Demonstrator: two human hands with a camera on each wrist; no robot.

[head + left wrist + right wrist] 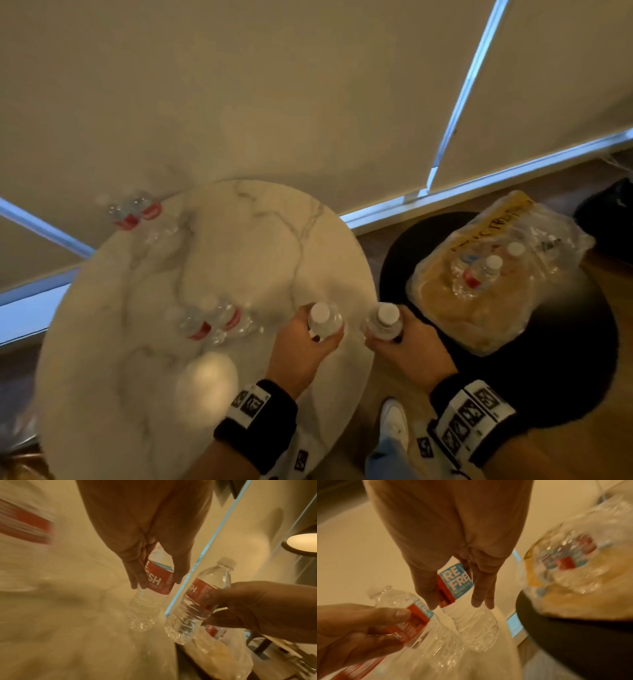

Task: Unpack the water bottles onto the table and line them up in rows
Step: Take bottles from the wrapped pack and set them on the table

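Water bottles: left grip point(301, 337) wraps one bottle point(323, 323) above the counter's point(239, 246) right edge; right grip point(407, 342) wraps another bottle point(383, 323) just off it.

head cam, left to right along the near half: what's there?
Pair of standing bottles → bottle in the left hand → bottle in the right hand → torn plastic pack on the black stool.

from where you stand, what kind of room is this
Probably a home or hotel-type room, not a warehouse: a round white marble-look table stands beside pale roller blinds reaching down to a wooden floor, with a lit lamp nearby. A torn plastic bottle pack sits on a round black stool.
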